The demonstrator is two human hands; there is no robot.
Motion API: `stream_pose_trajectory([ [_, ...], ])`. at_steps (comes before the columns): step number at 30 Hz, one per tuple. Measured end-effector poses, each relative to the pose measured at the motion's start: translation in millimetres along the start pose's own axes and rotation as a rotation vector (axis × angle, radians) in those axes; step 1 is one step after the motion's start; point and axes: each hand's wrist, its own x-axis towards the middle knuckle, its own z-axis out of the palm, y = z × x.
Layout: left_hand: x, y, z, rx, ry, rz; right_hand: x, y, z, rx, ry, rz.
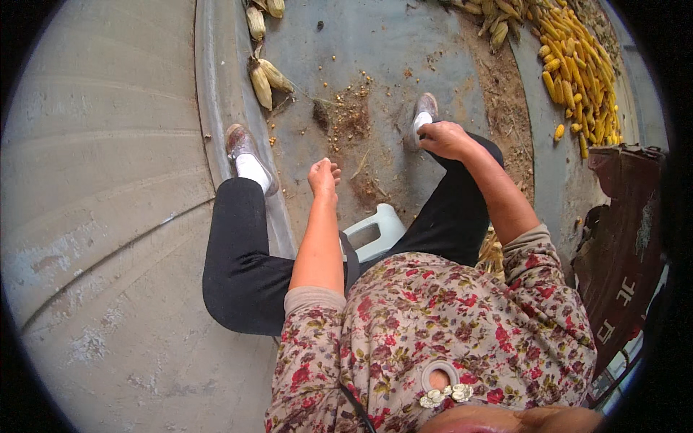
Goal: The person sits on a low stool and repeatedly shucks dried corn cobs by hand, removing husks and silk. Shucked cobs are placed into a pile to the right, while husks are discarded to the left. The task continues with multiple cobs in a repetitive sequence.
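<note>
My left hand (324, 179) hangs in the air between my knees, its fingers loosely bent and a little apart, with nothing seen in it. By my right knee is my right hand (446, 140), its fingers curled inward; whatever they may hold is hidden. Below both hands, loose kernels and brown debris (350, 115) are scattered over the ground. Two ears of corn in dry husks (261, 85) lie beyond my left foot, nearest to my left hand. Under me shows part of a pale plastic stool (390, 225) with a slot in it.
Husked yellow corn ears (577, 79) are heaped at the far right, beside corn in husks (499, 18). More husked-over ears (256, 22) lie at the far left. A worn dark-red sack or panel (624, 245) stands close on my right. Corrugated grey sheeting (108, 180) fills the left side.
</note>
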Motion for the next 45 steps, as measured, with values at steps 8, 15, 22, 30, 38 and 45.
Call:
stream_pose_trajectory([
  [8, -16.3, -1.8, 8.0, 0.177, -0.14, 0.071, -9.3, -31.2, 42.8, 0.114, 0.108, -0.206],
  [15, -66.3, 3.0, 22.1, 0.391, -0.238, 0.182, -51.0, -59.7, 98.7, 0.121, 0.052, -0.203],
  [22, -105.0, -14.3, 16.3, 0.588, -0.309, 0.198, -90.9, -78.8, 123.8, 0.103, 0.038, -0.292],
  [30, -118.0, -10.7, 32.3, 0.669, -0.481, 0.228, -85.7, -73.1, 128.8, 0.183, 0.058, -0.231],
  [38, -106.4, 59.2, 81.6, 1.146, -0.648, 0.791, -30.4, -71.9, 119.3, 0.161, -0.082, -0.165],
  [45, -90.3, 97.9, 106.6, 1.297, -0.811, 0.831, 121.3, -25.7, 197.6, 0.22, 0.286, -0.367],
])
